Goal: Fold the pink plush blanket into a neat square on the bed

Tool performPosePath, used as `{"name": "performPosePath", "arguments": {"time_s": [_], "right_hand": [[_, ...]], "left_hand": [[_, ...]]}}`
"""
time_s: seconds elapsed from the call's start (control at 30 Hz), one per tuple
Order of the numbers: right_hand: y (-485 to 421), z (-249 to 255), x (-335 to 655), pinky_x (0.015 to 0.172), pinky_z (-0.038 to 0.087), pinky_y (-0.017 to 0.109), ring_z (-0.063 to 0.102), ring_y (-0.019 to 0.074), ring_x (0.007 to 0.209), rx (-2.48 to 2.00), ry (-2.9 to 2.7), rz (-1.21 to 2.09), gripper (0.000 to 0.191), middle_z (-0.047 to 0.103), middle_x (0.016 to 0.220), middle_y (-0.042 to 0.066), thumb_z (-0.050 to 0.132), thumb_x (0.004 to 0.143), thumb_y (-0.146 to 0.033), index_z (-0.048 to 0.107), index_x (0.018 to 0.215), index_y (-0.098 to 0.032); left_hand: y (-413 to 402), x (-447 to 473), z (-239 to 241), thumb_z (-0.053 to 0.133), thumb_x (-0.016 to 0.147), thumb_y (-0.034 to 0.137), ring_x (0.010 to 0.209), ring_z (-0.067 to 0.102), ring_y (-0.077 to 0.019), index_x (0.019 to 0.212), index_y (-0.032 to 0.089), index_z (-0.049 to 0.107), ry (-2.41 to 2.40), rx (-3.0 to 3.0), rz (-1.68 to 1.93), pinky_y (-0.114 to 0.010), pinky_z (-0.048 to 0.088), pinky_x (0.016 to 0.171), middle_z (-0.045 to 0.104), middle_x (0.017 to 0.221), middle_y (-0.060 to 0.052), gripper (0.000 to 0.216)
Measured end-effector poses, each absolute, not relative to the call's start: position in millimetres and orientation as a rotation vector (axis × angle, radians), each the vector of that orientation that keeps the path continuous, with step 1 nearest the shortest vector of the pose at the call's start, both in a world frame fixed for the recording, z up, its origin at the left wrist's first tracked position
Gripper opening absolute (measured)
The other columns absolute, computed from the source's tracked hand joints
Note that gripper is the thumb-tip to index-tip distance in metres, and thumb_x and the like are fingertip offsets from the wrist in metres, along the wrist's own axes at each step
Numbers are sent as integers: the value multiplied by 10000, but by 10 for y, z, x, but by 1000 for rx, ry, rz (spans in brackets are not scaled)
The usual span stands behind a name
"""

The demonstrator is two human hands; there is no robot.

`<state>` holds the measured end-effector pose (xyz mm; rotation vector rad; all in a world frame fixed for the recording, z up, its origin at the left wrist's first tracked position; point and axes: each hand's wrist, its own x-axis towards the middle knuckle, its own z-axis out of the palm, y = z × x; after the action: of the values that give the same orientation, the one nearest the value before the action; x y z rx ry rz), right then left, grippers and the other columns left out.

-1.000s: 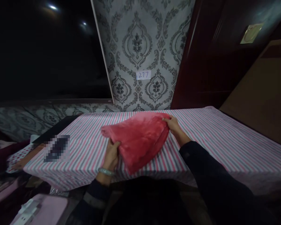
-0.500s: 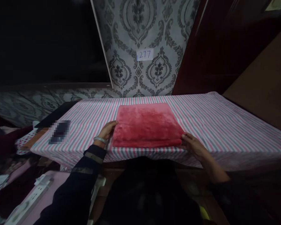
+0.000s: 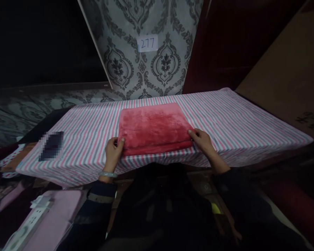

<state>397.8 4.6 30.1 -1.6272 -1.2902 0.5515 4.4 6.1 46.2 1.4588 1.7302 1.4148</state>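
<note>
while on striped cloth [image 3: 90, 136], red blanket [image 3: 154, 126] in pinch of left hand [image 3: 113, 149] and right hand [image 3: 202, 141]

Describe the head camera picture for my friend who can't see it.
A left hand and a right hand hold the near corners of a folded, fuzzy red cloth on a striped tablecloth. Behind it, a paper reading 277 is on the patterned wall, right of a big dark screen.

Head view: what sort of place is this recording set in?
Probably a room in a home: a large flat-screen television, damask-patterned wallpaper and a striped cloth draped over a work surface suggest it.
</note>
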Motion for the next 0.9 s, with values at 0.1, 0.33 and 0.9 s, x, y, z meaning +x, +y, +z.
{"name": "performPosePath", "arguments": {"time_s": [0.1,0.33,0.9], "right_hand": [[83,392,3937,513,332,263,443,154,573,-1539,-1202,677,382,500,539,-8,696,644,-579,533,591,-237],[10,302,3895,431,401,248,461,123,444,-1325,-906,1149,451,511,512,-40,825,512,-542,528,637,-226],[51,-158,3968,712,518,356,627,235,751,-1655,-1338,581,591,680,801,46,597,714,-658,634,1064,-185]], "left_hand": [[98,64,429,698,720,492,621,404,-146,733,211,610,1647,1432,1445,-278,318,616,506,639,41,295],[132,67,365,715,619,481,634,431,-123,686,223,496,1425,1092,1557,-248,363,631,468,636,63,345],[26,63,203,599,811,529,632,446,-142,750,215,573,1644,1383,1549,-273,372,625,486,643,47,321]]}}
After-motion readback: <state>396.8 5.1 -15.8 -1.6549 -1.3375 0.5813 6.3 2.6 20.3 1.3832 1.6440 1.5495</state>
